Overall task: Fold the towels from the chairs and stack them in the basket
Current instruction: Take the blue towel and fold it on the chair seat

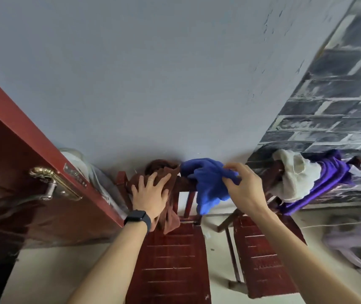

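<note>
I counted four towels draped over two dark red chairs: a brown towel (163,166) and a blue towel (208,183) on the chair by the door (170,260), a cream towel (295,175) and a purple towel (333,172) on the other chair (260,255). My left hand (147,195) pressed the brown towel with fingers (141,183) spread flat, and my right hand (245,189) pinched the blue towel in curled fingers (233,166). The chairs stood on a pale floor (43,270) against a grey wall (153,84), between a red-brown door (11,150) and brick-patterned wallpaper (339,106).

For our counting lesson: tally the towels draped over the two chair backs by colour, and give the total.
brown towel: 1
blue towel: 1
cream towel: 1
purple towel: 1
Total: 4
</note>
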Demonstrator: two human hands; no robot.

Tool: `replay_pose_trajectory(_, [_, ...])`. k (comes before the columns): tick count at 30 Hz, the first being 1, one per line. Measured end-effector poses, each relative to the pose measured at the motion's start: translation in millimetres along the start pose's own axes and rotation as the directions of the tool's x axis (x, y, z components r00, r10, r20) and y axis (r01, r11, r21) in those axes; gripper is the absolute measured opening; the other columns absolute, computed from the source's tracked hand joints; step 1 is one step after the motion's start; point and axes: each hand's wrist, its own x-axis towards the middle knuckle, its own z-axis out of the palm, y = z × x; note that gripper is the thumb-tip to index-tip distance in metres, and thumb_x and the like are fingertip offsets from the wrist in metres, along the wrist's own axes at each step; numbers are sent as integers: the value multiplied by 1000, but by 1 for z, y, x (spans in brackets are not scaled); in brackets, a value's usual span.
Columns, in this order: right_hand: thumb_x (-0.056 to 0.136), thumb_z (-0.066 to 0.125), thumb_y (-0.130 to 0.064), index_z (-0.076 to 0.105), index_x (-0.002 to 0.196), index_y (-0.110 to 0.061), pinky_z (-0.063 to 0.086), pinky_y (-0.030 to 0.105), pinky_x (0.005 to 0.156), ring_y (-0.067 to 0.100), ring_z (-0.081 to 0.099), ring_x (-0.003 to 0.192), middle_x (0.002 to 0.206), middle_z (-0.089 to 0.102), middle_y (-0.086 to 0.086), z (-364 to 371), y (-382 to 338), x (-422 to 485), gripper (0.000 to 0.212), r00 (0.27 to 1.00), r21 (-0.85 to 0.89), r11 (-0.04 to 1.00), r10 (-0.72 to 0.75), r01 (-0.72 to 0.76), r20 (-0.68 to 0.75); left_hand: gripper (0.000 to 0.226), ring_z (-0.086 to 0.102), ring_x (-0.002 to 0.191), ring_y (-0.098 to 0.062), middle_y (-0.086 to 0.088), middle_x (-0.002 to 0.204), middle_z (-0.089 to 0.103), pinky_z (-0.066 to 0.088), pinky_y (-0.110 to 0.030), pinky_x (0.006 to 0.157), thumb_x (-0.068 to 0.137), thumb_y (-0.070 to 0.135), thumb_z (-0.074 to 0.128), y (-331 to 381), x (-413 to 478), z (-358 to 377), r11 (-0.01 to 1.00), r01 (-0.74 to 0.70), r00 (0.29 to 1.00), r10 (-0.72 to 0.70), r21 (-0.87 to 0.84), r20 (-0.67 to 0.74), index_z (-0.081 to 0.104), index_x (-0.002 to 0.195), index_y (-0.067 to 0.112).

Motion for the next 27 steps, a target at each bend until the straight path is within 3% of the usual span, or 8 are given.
replay_pose_trajectory(3, [86,68,-3,68,100,-34,45,10,68,2,61,81,101,64,-13,-35,-1,-31,34,997,83,994,-69,73,-43,59,16,148,-41,-5,162,21,21,-62,115,95,43,49,11,-4,-11,999,27,1000,-26,-39,5,26,150,46])
replay_pose_trajectory(6, [82,70,6,68,99,-33,48,12,70,6,63,84,105,64,-12,-56,3,-69,42,987,146,978,-142,151,-75,49,36,140,-32,-10,150,42,33,-48,113,93,39,58,37,-28,-21,951,-35,967,-46,-307,-252,48,141,29])
replay_pose_trajectory(8, [79,71,12,67,99,-31,49,15,68,8,64,83,104,63,-12,-62,10,-97,47,974,171,960,-205,220,-101,35,53,123,-22,-5,132,59,41,-34,102,97,43,56,66,-58,-29,751,-56,972,-109,-658,-207,61,126,23])
replay_pose_trajectory(10, [76,70,14,66,99,-28,53,24,66,13,65,86,103,62,-12,-62,23,-128,48,964,182,948,-250,263,-91,35,59,115,-18,-2,125,66,44,-31,94,98,51,51,97,-88,-32,371,179,984,-59,-911,169,64,118,25])
replay_pose_trajectory(12, [73,69,12,66,98,-28,50,21,67,13,64,87,102,61,-14,-57,41,-162,48,960,191,941,-275,281,-59,37,66,109,-22,-4,117,72,52,-35,88,95,51,58,115,-109,-20,97,394,916,40,-914,399,71,114,22])
replay_pose_trajectory(14, [72,71,7,65,96,-32,45,12,71,10,63,85,101,61,-15,-49,65,-194,46,965,188,948,-263,257,6,26,71,98,-29,-14,107,73,56,-37,80,91,34,69,123,-125,-8,-12,420,907,25,-907,420,73,107,14])
replay_pose_trajectory(20, [72,73,-39,63,104,-45,47,23,91,0,58,103,112,55,-21,-42,135,-252,34,881,-26,1000,21,-10,472,27,71,101,-26,-19,111,72,56,-33,81,91,0,62,133,-183,9,-87,272,959,107,-958,263,66,117,6])
replay_pose_trajectory(27, [88,72,-47,38,149,-31,50,28,94,8,54,126,141,47,-16,-48,93,-234,72,904,355,873,189,-334,384,22,69,104,-28,-13,105,74,51,-34,86,83,5,67,118,-236,6,123,237,959,130,-964,252,74,98,19])
